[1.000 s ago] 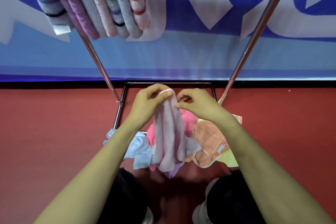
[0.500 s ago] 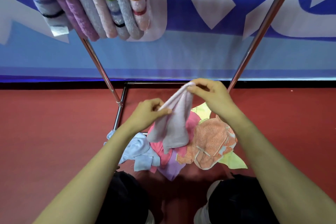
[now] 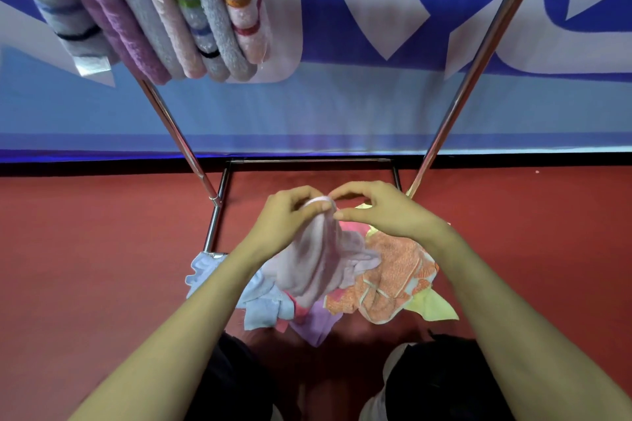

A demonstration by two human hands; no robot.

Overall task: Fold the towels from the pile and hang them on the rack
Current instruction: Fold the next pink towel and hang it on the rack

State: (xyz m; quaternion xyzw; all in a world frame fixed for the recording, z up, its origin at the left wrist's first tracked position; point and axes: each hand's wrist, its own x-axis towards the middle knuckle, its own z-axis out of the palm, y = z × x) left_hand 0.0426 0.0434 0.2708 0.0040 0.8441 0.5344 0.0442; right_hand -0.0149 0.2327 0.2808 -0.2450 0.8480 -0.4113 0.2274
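Towel: the pale pink towel [image 3: 318, 260] is held up just above the pile [image 3: 393, 280]. It hangs bunched from its top edge, and its lower end is blurred.
Left hand: by the left hand [image 3: 290, 212] the top edge is pinched between thumb and fingers.
Right hand: the right hand [image 3: 379, 212] is curled with its fingertips at the same edge. Whether cloth is actually clamped cannot be told.
Hands: close together, almost touching.
Pile: loose blue, orange, yellow and pink cloths are heaped on the red floor [image 3: 102, 267] between the legs of the rack [image 3: 478, 55].
Rack: folded towels [image 3: 164, 10] are already hung at upper left.
Handling: judged light, soft and limp, so no shape will be kept. Not fragile, and the terry should not slip.
Hold: two corners of one edge should be found and pinched, one per hand. They should then be drawn apart so the cloth hangs flat.
Risk: a crooked fold is likely from a bunched grip.
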